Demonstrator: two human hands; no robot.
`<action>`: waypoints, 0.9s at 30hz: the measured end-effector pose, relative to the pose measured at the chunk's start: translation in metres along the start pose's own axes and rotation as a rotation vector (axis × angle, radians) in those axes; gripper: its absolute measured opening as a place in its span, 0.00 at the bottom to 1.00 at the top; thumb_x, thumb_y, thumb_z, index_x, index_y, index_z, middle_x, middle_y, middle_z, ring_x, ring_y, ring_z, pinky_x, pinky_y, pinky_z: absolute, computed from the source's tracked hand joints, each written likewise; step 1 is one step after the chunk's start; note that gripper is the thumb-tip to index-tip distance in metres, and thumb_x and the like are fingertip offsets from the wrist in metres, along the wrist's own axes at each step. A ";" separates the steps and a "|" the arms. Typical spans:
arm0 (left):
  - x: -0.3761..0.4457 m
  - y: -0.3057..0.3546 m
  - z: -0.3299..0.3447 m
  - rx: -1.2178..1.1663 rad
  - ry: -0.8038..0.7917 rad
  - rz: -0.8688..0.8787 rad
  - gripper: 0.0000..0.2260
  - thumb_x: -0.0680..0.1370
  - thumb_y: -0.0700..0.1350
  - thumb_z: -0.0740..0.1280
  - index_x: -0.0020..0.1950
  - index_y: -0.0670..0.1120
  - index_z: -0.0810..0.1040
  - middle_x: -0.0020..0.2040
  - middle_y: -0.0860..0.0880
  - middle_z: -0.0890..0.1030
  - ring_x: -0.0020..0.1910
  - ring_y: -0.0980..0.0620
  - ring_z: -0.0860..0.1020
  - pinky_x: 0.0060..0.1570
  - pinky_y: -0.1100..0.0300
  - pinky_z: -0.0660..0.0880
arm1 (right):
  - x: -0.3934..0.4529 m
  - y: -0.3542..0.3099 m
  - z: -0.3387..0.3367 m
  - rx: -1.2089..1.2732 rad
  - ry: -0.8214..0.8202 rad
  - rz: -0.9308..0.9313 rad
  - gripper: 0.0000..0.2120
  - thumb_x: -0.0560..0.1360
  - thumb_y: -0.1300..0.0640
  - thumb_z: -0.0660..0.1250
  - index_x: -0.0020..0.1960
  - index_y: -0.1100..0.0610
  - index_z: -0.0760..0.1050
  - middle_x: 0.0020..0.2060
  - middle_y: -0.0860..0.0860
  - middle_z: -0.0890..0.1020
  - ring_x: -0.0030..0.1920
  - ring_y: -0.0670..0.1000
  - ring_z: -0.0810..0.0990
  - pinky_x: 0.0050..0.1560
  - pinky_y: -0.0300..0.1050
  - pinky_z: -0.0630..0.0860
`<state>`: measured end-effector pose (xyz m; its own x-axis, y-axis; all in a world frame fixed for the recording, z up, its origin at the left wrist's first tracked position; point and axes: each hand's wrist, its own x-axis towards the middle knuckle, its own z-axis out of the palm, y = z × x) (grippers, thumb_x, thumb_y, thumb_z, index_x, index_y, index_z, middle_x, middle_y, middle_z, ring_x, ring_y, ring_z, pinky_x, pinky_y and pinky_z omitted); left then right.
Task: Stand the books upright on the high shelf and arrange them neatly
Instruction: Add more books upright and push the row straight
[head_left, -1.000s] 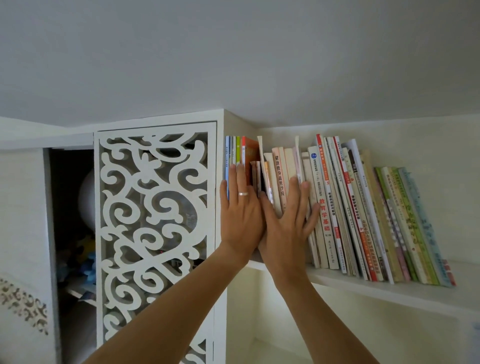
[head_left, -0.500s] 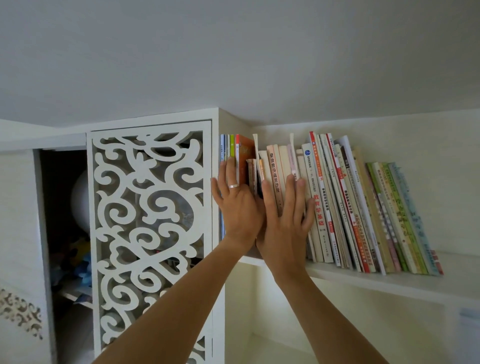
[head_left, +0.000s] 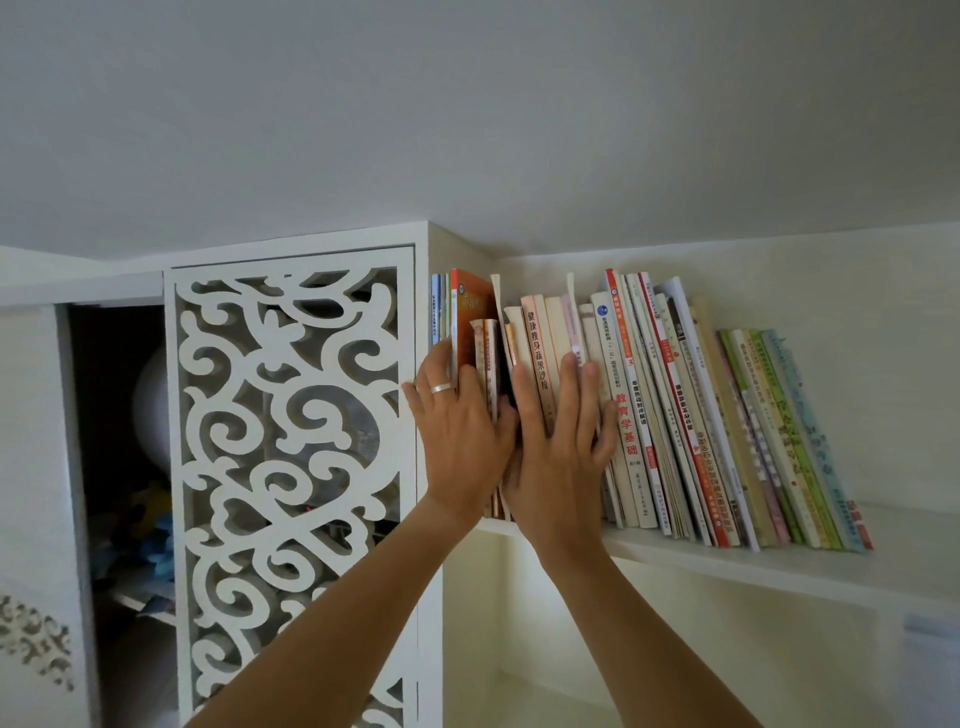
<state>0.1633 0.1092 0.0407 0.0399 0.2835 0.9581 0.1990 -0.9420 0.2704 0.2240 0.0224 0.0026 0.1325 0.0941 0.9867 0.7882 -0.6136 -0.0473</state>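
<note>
I pressed both flat, open hands, left (head_left: 460, 434) and right (head_left: 558, 449), against the books (head_left: 675, 415) on the shelf (head_left: 779, 564), gripping nothing.

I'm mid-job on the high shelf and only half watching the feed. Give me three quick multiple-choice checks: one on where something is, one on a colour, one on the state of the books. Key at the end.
1. Where is the white fretwork cabinet door?
A. Left of the row of books
B. Right of the row of books
C. Under the shelf

2. What colour is the ring on the left hand?
A. Black
B. Silver
C. Red

3. How do the thin green-spined books at the right end of the white shelf board stand?
A. Lying flat in a pile
B. Dead upright
C. Leaning, tops toward the left

Key:
1 A: the door sits just left of the first books.
2 B: a pale metallic band shows on one finger.
3 C: their tops tilt left against the neighbours, while the right hand presses flat on pale spines further left.
</note>
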 end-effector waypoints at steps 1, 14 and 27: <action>0.000 0.002 -0.003 -0.074 0.014 -0.026 0.13 0.81 0.53 0.68 0.56 0.45 0.75 0.76 0.44 0.63 0.75 0.42 0.64 0.68 0.37 0.72 | 0.000 0.000 0.001 -0.006 0.006 0.002 0.35 0.82 0.40 0.61 0.84 0.50 0.53 0.83 0.59 0.52 0.83 0.62 0.47 0.78 0.69 0.53; 0.014 -0.003 -0.036 -0.059 -0.314 -0.055 0.15 0.83 0.55 0.61 0.64 0.47 0.70 0.49 0.49 0.83 0.38 0.53 0.82 0.40 0.56 0.83 | 0.001 -0.002 -0.003 0.008 -0.060 -0.021 0.34 0.82 0.44 0.59 0.84 0.48 0.51 0.83 0.58 0.49 0.83 0.61 0.44 0.79 0.68 0.49; -0.007 0.031 -0.115 -0.152 -0.076 -0.180 0.10 0.78 0.53 0.58 0.52 0.48 0.72 0.36 0.53 0.79 0.29 0.56 0.78 0.29 0.58 0.77 | -0.001 0.000 -0.010 -0.045 -0.134 -0.063 0.43 0.76 0.31 0.62 0.84 0.44 0.49 0.84 0.57 0.47 0.83 0.62 0.42 0.80 0.67 0.46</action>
<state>0.0570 0.0569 0.0531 0.0919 0.4562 0.8851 0.0602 -0.8898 0.4524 0.2180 0.0149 0.0035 0.1657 0.2356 0.9576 0.7704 -0.6371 0.0234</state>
